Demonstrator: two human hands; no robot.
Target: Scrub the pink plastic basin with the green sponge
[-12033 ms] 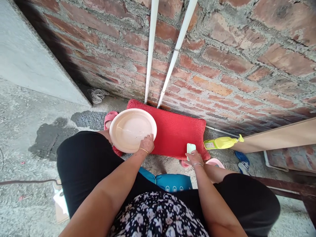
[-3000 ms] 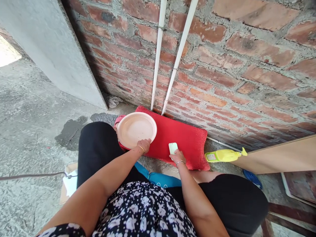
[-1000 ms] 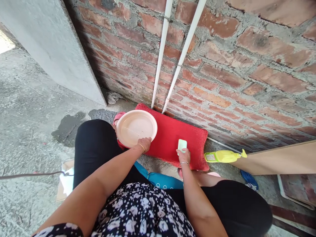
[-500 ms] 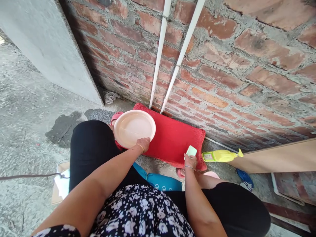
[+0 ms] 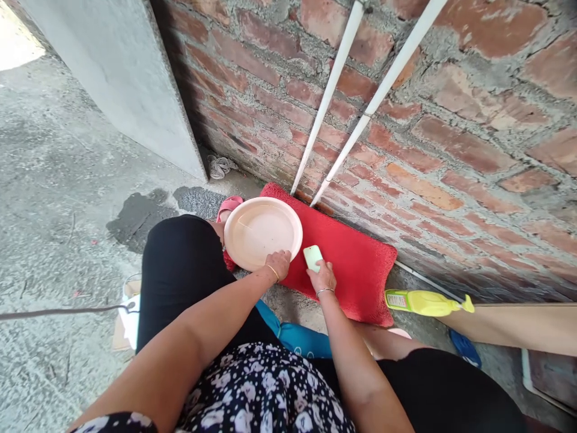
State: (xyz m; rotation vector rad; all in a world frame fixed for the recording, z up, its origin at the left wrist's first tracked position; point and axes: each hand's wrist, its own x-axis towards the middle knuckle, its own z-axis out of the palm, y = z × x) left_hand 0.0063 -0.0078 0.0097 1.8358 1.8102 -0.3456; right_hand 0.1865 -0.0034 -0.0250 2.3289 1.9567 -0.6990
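Note:
My left hand point(image 5: 278, 264) grips the near rim of a pale pink plastic basin point(image 5: 252, 227), with its fingers curled over the edge. The basin looks to hold clear water and sits over the left part of a red mat point(image 5: 347, 264). In my right hand point(image 5: 323, 276) is a pale green rectangular block with rounded corners point(image 5: 312, 256); its exact kind is unclear. The block is above the mat's middle, just right of the basin, and my fingers partly cover it. A yellow spray bottle point(image 5: 426, 303) lies beside the mat's right end.
A brick wall point(image 5: 279, 108) with two white pipes point(image 5: 327, 102) rises behind the mat. At left stands a grey slab point(image 5: 121, 72) beside a wet patch point(image 5: 137, 219). A cardboard sheet point(image 5: 523, 328) and blue shoe point(image 5: 465, 349) lie right; a teal bundle point(image 5: 306, 340) lies between my legs.
My right hand has moved left across the mat with the green block, from the right end towards the basin. My left hand stays on the basin rim. The view has shifted slightly.

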